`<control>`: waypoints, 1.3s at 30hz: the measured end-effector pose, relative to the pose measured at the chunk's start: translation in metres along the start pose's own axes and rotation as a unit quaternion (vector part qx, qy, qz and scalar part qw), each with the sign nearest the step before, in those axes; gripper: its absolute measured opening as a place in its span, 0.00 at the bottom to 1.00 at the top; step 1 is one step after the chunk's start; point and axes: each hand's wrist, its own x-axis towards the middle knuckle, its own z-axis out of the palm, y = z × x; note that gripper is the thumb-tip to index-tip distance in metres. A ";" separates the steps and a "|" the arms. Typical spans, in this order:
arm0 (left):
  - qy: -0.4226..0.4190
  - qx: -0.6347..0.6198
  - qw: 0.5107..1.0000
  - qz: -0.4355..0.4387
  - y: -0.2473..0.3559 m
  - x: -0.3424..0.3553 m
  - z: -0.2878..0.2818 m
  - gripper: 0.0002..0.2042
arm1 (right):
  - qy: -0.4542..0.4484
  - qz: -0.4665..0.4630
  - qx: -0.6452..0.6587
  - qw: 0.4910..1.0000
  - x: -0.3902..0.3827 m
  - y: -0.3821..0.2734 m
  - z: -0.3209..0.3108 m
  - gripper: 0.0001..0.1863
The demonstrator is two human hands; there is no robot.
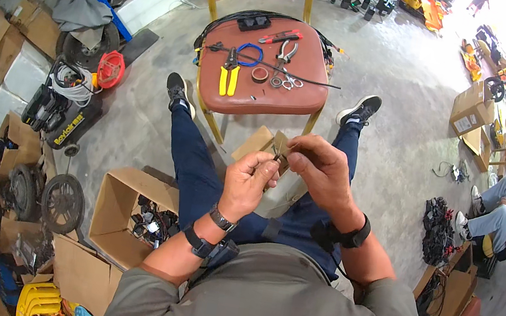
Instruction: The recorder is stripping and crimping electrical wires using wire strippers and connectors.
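Both my hands are raised close together over my lap. My left hand (250,183) is closed, thumb and forefinger pinching a small, thin dark piece (277,158) whose kind I cannot make out. Beside it my right hand (325,173) has its thumb and fingers bent together at the same spot; what lies between them is hidden. A cardboard box (257,143) stands behind the hands. On the brown chair seat (256,101) lie a yellow-handled wire stripper (229,79), a blue wire coil (251,57), a tape roll (259,75), pliers (287,52), scissors (291,83) and a red cutter (281,37).
An open carton of dark wiring (103,213) stands at my left. Wheels (62,203), flattened cardboard and a black-and-yellow machine (74,125) crowd the left side. At right are a black cable heap (439,233), a seated person (497,219) and a carton (472,109).
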 end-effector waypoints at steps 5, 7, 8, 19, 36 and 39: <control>-0.013 0.014 1.000 -0.005 0.007 -0.002 0.004 0.11 | -0.018 0.012 -0.015 1.000 0.001 0.005 -0.005 0.07; -0.037 0.030 0.999 -0.014 0.010 -0.003 0.001 0.11 | -0.020 0.025 -0.009 0.999 0.001 0.001 -0.003 0.06; -0.060 0.045 0.997 -0.025 0.011 -0.003 0.000 0.11 | -0.022 0.040 -0.003 0.999 0.001 0.000 -0.003 0.06; -0.073 0.023 0.997 -0.013 0.013 -0.003 0.000 0.12 | 0.005 0.026 0.080 0.996 -0.001 0.011 -0.002 0.05; -0.032 -0.022 0.999 -0.024 0.004 0.001 0.007 0.10 | 0.009 -0.145 -0.146 0.979 -0.004 -0.008 -0.012 0.16; -0.033 0.010 0.999 -0.036 0.004 -0.001 0.007 0.10 | 0.007 -0.167 -0.217 0.962 -0.004 -0.015 -0.015 0.16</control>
